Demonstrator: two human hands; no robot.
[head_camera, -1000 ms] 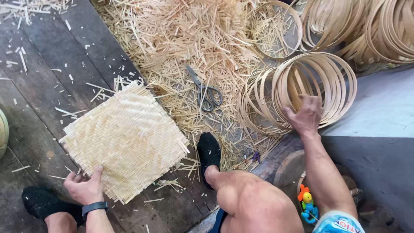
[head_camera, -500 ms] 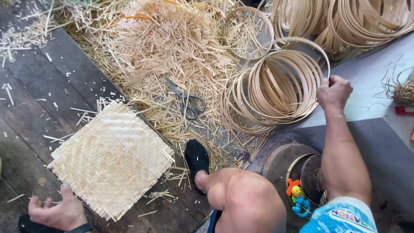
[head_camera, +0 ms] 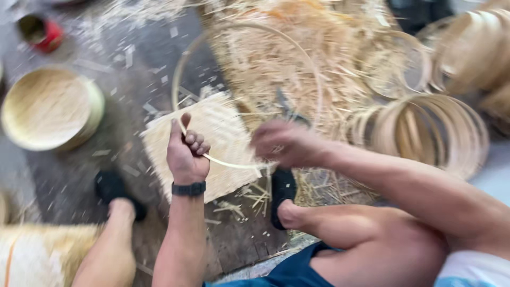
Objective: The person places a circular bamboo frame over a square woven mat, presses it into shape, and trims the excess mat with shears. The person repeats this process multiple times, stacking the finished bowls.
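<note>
A thin bamboo hoop [head_camera: 249,29] is held up over a square woven bamboo mat [head_camera: 207,141] that lies on the dark plank floor. My left hand [head_camera: 187,151], with a black wristband, is closed around the hoop's near left rim. My right hand [head_camera: 284,143] is blurred and grips the hoop's near right rim. A pair of scissors [head_camera: 289,109] lies on the straw just beyond my right hand.
A round woven bamboo tray [head_camera: 50,109] sits at the left, with a red cup [head_camera: 40,32] behind it. Stacked bamboo hoops [head_camera: 425,127] lie at the right beside a heap of straw shavings [head_camera: 297,53]. My black-shod feet [head_camera: 281,194] rest near the mat.
My right hand left the hoop stack with one hoop and brought it over the mat. My left hand rose from the mat's corner and took hold of the hoop. The view swung left.
</note>
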